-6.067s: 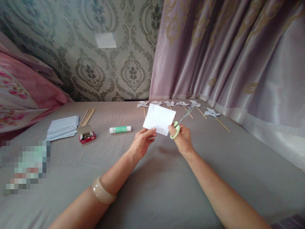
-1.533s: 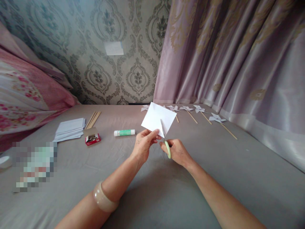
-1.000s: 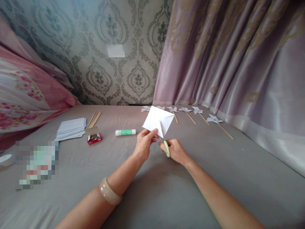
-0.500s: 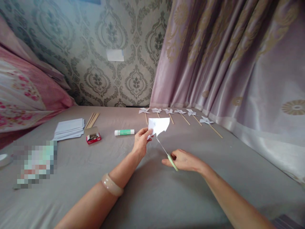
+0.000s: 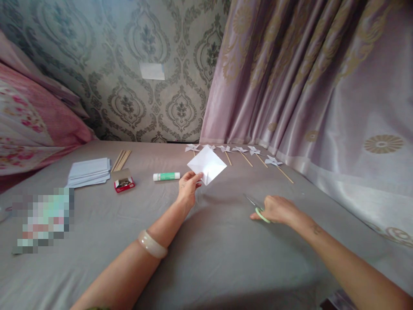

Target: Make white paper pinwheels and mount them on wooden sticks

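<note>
My left hand (image 5: 190, 185) pinches a square sheet of white paper (image 5: 209, 162) near its lower corner and holds it up with one corner pointing upward. A short slit shows at the lower corner, beside my thumb. To the right, my right hand (image 5: 274, 209) is closed on the light green handles of a pair of scissors (image 5: 254, 203). The blades point up and left, apart from the paper. Behind the sheet, several white paper pinwheels (image 5: 239, 150) on thin wooden sticks lie in a row, one partly hidden by the paper.
On the grey cloth surface (image 5: 193, 258) lie a glue stick (image 5: 166, 176), a small red box (image 5: 124, 184) of metal pieces, wooden sticks (image 5: 121, 160) and a stack of white paper (image 5: 89, 172). A blurred-out packet (image 5: 45, 219) is at left. A curtain (image 5: 290, 86) hangs at right.
The scissors have moved off the paper, to the right with my right hand. My left hand has turned the sheet, so it faces me as a diamond. The whole view has shifted slightly.
</note>
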`<act>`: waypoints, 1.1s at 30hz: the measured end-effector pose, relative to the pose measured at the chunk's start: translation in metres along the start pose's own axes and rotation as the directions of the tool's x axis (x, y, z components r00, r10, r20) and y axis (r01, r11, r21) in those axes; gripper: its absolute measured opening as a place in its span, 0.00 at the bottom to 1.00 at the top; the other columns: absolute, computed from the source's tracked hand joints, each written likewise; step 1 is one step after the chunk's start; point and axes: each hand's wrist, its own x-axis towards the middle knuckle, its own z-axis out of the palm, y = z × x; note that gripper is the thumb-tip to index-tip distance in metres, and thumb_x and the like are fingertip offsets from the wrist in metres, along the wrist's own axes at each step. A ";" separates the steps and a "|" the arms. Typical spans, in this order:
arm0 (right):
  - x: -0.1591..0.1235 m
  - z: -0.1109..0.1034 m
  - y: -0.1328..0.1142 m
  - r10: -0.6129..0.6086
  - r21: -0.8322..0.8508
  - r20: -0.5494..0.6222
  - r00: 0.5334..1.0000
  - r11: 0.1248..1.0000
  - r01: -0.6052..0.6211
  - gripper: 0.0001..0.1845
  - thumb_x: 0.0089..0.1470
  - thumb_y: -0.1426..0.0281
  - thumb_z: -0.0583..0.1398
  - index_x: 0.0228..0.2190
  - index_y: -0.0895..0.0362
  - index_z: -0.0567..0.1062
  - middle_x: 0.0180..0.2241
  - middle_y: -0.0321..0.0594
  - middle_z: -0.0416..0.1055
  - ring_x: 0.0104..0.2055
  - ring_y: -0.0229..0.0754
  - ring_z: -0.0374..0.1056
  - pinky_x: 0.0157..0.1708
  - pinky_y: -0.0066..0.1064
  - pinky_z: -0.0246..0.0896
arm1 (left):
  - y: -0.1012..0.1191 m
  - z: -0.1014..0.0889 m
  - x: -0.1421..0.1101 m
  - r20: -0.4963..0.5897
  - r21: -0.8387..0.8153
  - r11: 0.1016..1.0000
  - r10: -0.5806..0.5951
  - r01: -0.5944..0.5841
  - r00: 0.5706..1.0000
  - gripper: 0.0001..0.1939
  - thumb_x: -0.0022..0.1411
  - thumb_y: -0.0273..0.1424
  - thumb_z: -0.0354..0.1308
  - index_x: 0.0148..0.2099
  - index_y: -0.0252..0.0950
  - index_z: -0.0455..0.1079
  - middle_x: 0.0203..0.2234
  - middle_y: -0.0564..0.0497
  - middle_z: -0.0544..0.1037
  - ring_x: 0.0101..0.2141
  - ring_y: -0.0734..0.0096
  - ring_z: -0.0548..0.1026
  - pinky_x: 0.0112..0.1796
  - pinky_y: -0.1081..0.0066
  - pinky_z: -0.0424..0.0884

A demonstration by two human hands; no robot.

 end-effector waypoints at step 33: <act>0.066 0.014 -0.087 -0.190 0.972 -0.142 0.972 0.157 0.173 0.21 0.40 0.57 0.64 0.32 0.60 0.72 0.27 0.42 0.73 0.24 0.35 0.64 0.14 0.22 0.52 | -0.011 -0.005 -0.015 0.052 0.049 0.986 -0.163 0.161 0.985 0.22 0.37 0.32 0.70 0.39 0.35 0.73 0.31 0.51 0.78 0.28 0.74 0.73 0.27 0.76 0.66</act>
